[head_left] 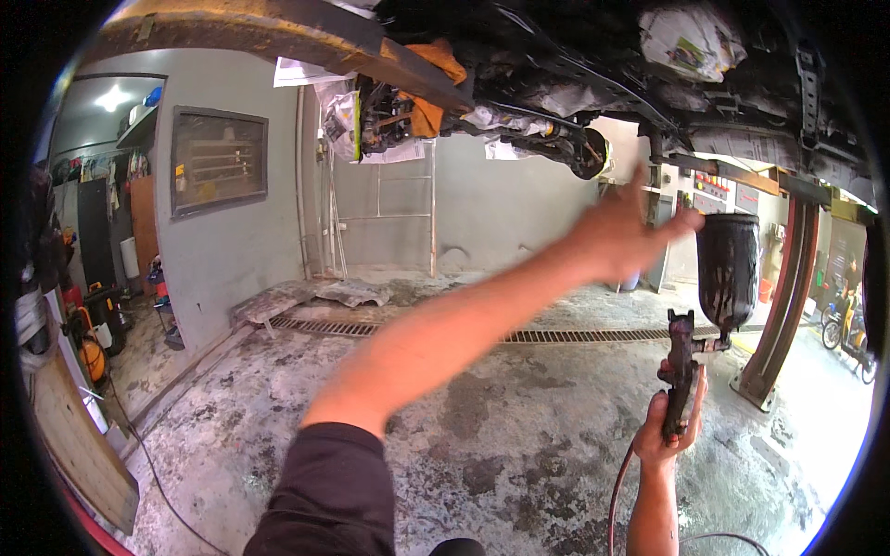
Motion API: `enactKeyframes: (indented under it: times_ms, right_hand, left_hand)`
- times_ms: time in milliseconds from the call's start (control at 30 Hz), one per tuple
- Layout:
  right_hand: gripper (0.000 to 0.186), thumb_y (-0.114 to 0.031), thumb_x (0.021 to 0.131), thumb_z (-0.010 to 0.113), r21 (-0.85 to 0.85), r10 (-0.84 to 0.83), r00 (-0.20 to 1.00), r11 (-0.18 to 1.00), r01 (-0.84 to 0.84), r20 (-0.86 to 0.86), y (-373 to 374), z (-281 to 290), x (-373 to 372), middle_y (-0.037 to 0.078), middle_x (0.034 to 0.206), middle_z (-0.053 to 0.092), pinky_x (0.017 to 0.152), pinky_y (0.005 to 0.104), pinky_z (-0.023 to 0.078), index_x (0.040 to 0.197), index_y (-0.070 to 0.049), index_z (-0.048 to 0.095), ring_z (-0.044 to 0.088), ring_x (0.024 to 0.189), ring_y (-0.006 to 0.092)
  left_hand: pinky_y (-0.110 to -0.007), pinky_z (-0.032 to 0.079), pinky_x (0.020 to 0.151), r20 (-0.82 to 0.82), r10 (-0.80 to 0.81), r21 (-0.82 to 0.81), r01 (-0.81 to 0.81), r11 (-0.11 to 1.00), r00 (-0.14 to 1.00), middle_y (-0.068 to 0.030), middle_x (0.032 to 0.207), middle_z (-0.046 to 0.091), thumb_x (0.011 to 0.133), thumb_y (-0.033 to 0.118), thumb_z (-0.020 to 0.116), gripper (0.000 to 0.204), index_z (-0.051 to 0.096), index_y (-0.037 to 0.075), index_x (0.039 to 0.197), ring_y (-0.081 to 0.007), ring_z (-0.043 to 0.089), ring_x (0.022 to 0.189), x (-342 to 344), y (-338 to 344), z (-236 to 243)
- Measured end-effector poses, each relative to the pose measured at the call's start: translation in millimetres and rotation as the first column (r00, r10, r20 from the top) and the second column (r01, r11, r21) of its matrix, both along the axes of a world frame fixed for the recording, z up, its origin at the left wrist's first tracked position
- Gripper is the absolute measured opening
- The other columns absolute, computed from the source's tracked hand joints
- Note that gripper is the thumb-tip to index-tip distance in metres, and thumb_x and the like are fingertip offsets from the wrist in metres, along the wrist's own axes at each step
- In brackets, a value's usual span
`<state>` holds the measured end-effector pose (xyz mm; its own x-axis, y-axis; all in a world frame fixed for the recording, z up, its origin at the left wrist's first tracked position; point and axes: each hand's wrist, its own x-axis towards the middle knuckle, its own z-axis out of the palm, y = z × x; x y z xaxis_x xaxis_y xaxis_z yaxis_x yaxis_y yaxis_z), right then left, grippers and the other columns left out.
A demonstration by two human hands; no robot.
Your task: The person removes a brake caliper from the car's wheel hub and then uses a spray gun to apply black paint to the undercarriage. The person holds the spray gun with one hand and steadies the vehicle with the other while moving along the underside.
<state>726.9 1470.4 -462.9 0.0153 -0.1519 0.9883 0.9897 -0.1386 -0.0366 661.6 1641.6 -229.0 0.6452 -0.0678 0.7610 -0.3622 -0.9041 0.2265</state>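
Note:
My right hand (675, 422) grips the handle of a black spray gun (684, 357), held upright at the lower right. Its dark paint cup (728, 269) stands on top, and a hose runs down from the handle along my forearm. My left arm stretches up and to the right across the picture. My left hand (630, 232) is open, fingers apart, its fingertips at the top rim of the cup. Above hangs the underside of a raised vehicle (556, 56), with paper and tape masking (691, 37) over parts of it.
A lift post (783, 315) stands on the floor at the right. A drain grate (445, 331) crosses the stained concrete floor. A grey wall with a framed panel (219, 159) is at left, with tools and a wooden board (79, 445) nearby. Scooters (848, 324) stand far right.

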Motion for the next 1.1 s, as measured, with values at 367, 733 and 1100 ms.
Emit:
enactKeyframes:
  times_ms: [367,733,1100]
  right_hand:
    - [0.059,-0.014,0.097,0.067,0.081,0.262,0.963,0.960,-0.267,0.068,125,103,-14,0.020,0.112,0.071,0.095,0.0393,0.051,0.148,0.008,0.045,0.065,0.108,0.0299]
    - [0.057,-0.009,0.096,0.069,0.157,0.393,0.919,0.906,-0.392,0.026,154,108,34,0.022,0.121,0.068,0.092,0.0359,0.053,0.147,0.004,0.048,0.067,0.107,0.0248]
    - [0.059,-0.012,0.093,0.070,0.180,0.495,0.865,0.847,-0.501,0.077,184,66,152,0.021,0.110,0.071,0.090,0.0393,0.053,0.144,0.009,0.048,0.067,0.103,0.0307]
  left_hand:
    - [-0.061,0.011,0.123,0.792,0.609,-0.006,-0.997,0.075,0.041,-0.0240,0.164,0.025,0.085,0.053,0.069,0.095,0.035,-0.006,0.153,-0.0335,0.017,0.156,-224,241,176]
    - [-0.065,0.019,0.121,0.720,0.630,0.018,-0.900,-0.435,-0.290,-0.0068,0.171,0.016,0.091,0.059,0.062,0.094,0.024,0.010,0.162,-0.0236,0.015,0.158,-234,255,184]
    - [-0.073,0.022,0.116,0.619,0.539,-0.062,-0.719,-0.692,-0.572,-0.0006,0.172,0.014,0.093,0.049,0.065,0.090,0.018,0.021,0.164,-0.0218,0.012,0.158,-230,257,193]
